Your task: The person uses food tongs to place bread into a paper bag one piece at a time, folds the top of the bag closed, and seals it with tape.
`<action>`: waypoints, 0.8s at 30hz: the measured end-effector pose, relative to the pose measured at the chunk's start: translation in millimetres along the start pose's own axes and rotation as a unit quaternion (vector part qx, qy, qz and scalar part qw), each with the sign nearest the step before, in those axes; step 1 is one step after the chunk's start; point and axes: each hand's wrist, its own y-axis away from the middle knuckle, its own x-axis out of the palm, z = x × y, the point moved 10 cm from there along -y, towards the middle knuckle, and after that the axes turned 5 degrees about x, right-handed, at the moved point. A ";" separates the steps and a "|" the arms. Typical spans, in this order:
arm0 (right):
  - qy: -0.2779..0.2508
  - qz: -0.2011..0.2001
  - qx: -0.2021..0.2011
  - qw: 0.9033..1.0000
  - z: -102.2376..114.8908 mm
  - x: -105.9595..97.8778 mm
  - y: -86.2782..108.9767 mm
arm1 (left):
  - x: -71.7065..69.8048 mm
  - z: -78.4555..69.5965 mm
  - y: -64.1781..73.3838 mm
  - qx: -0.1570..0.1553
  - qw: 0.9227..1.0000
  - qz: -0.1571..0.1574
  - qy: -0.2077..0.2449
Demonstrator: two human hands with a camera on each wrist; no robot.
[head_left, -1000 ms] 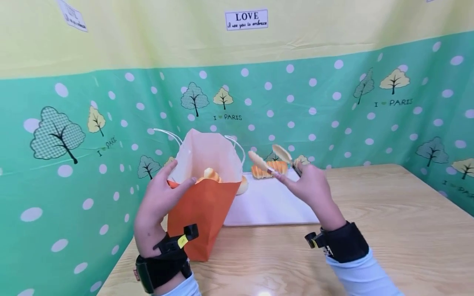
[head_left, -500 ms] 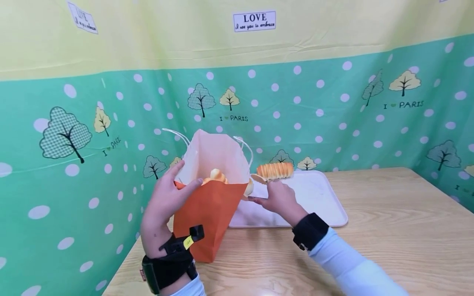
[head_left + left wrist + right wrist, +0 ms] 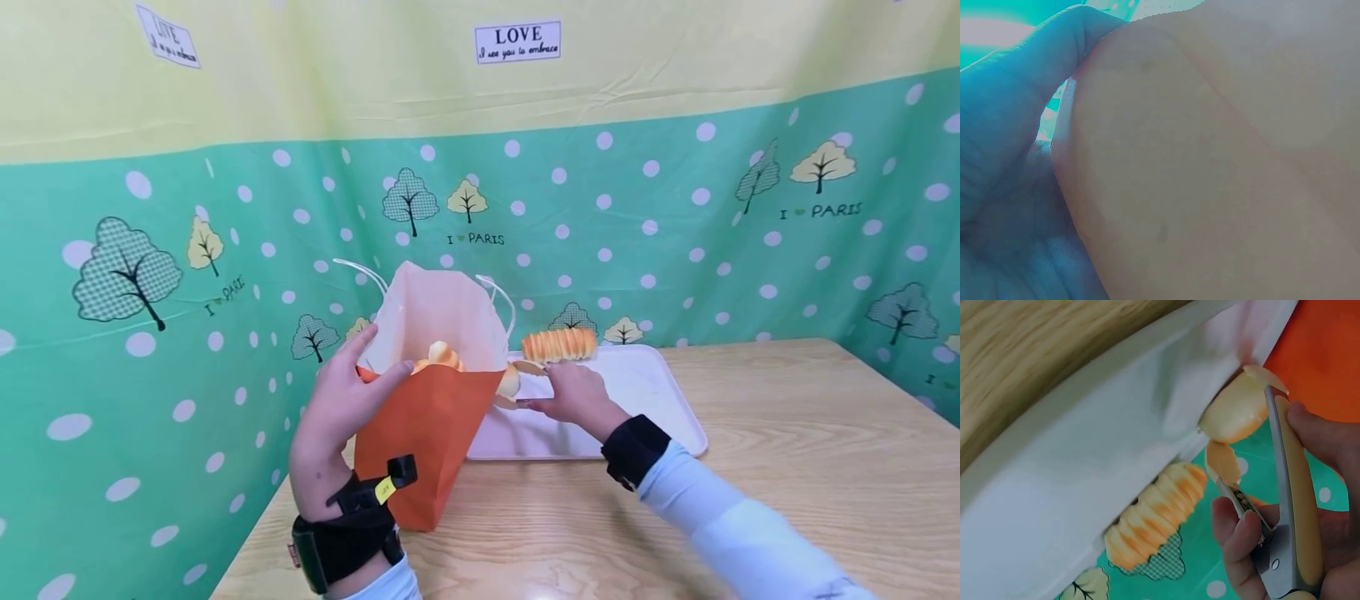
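My left hand (image 3: pixel 337 417) holds the upper left side of an orange paper bag (image 3: pixel 427 437), its thumb hooked over the rim. Inside the bag's pale opening, a golden-topped bread piece (image 3: pixel 441 357) shows. In my right hand (image 3: pixel 579 395) is a pair of serving tongs (image 3: pixel 1297 500) with wooden-looking tips and grips. The tips lie on either side of a pale round bun (image 3: pixel 1235 412) on the white tray (image 3: pixel 645 404), close against the bag's right side; whether they squeeze it I cannot tell. Most of the left fingers are hidden behind the bag.
A ridged, golden bread roll (image 3: pixel 560 344) lies at the tray's far edge, just beyond my right hand. White cord handles (image 3: pixel 501 293) stand up from the bag. Close behind the wooden table (image 3: pixel 765 450) hangs a green dotted curtain (image 3: pixel 645 250).
My right hand has moved left and down, bringing the tongs from the air above the tray to the bun beside the bag. The left hand still holds the bag.
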 end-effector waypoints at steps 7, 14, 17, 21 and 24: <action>0.041 0.001 -0.012 0.999 -29.6 -32.0 39.7 | 5.5 1.9 -1.6 -0.009 1.000 0.009 0.020; 0.054 -0.010 -0.024 0.998 -57.1 -54.9 77.2 | 7.3 -5.5 -6.1 0.014 1.000 0.011 0.018; 0.038 -0.010 -0.022 0.999 -64.9 -54.2 80.9 | 7.6 -8.2 -6.0 0.018 1.000 0.012 0.012; 0.016 -0.004 -0.022 1.000 -71.4 -43.8 79.5 | 8.1 -9.5 -4.4 0.014 1.000 0.016 0.010; -0.005 0.000 -0.015 1.000 -75.0 -36.2 77.1 | 8.9 -11.1 -3.8 0.016 1.000 0.017 0.007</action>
